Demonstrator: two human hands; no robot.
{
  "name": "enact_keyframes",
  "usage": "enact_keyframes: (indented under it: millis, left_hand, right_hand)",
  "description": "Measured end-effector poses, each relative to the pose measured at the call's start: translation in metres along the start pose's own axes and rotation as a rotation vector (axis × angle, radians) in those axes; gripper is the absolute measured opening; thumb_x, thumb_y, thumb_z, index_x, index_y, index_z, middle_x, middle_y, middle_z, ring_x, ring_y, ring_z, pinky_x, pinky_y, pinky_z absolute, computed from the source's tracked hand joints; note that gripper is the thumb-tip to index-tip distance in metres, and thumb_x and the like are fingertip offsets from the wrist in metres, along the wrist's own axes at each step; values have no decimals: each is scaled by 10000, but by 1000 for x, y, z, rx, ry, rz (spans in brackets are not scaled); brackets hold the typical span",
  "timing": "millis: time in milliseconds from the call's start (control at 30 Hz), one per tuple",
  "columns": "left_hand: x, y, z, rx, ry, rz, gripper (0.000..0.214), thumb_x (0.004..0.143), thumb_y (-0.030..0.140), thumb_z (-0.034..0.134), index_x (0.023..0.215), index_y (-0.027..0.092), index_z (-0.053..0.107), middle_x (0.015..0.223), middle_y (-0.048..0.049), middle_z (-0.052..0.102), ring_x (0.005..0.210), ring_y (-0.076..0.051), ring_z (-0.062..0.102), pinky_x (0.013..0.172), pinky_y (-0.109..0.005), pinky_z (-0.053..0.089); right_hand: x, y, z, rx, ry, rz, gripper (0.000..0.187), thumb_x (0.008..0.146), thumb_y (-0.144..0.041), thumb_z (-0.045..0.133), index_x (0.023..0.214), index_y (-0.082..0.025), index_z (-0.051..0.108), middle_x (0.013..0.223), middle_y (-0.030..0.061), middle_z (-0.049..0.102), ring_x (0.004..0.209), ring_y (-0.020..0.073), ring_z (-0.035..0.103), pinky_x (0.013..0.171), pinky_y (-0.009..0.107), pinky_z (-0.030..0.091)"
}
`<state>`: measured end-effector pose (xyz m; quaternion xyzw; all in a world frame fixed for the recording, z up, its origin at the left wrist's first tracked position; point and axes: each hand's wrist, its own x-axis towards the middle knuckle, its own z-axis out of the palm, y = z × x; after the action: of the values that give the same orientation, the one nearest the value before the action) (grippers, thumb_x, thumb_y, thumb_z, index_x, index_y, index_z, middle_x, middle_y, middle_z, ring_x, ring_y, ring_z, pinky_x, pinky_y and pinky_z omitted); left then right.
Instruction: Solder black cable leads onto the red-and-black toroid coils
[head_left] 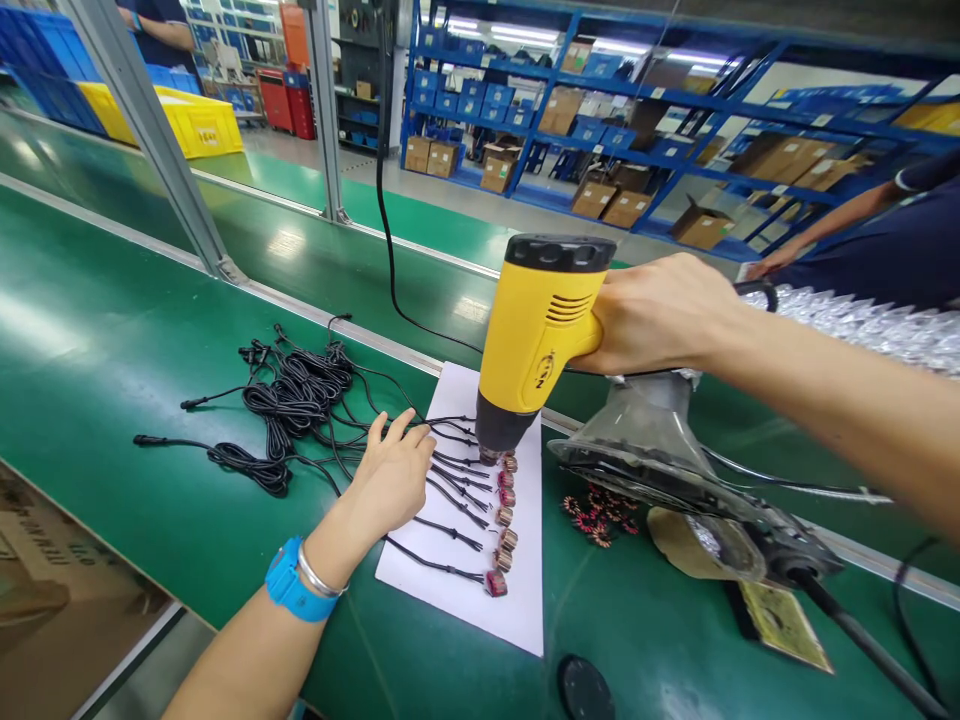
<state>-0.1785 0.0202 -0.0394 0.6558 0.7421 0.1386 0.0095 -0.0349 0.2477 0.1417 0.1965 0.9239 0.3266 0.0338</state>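
Note:
My right hand (664,310) grips a yellow heat gun (529,335), its black nozzle tilted down over the upper end of a row of small copper-wound coils (505,516). The coils lie along the right part of a white board (517,610), and thin black cable ends (454,541) reach toward them from the left. Over those cables lies my left hand (394,475), fingers spread; whether it presses on them I cannot tell. A blue band and a silver bangle circle that wrist. Left of it sits a heap of bundled black cables (300,395).
A clear fume hood (637,430) stands right of the board, near a pile of loose coils (600,512). A round black lid (585,688) lies at the front edge. Behind a metal frame (150,140) are a yellow bin (195,122) and blue shelves. Another person's arm (832,225) shows at right.

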Motion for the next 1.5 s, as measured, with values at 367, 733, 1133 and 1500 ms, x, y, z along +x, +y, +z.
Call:
enact_keyframes:
  millis: [367, 733, 1133, 1500]
  left_hand:
    - [1, 0, 2, -47, 42, 64, 195, 867, 190, 568, 975, 255, 718, 1245, -82, 637, 1339, -329, 405, 1082, -598, 250]
    - [10, 3, 18, -99, 133, 60, 208, 891, 196, 518, 832, 228, 715, 1047, -55, 696, 1204, -268, 501, 1004, -490, 303]
    - [7, 3, 15, -98, 118, 88, 228, 834, 159, 521, 798, 225, 737, 1093, -82, 676, 1223, -289, 473, 984, -500, 307]
    - [5, 4, 14, -89, 109, 103, 250, 803, 119, 521, 842, 232, 741, 1112, -86, 670, 1237, -285, 467, 982, -491, 316]
  right_hand:
    - [-8, 0, 0, 15, 19, 8, 523, 681, -637, 490, 979, -240, 655, 748, 69, 699, 602, 262, 638, 414, 272, 212]
    - [-18, -6, -5, 45, 42, -2, 476, 702, -590, 486, 969, -232, 651, 764, 79, 685, 605, 255, 613, 434, 273, 197]
    - [-21, -11, -8, 66, 74, -9, 448, 723, -562, 502, 990, -232, 645, 776, 61, 676, 574, 225, 601, 422, 262, 186]
    - [-25, -11, -11, 53, 50, 12, 417, 706, -554, 504, 934, -232, 638, 750, 65, 659, 574, 226, 579, 446, 268, 174]
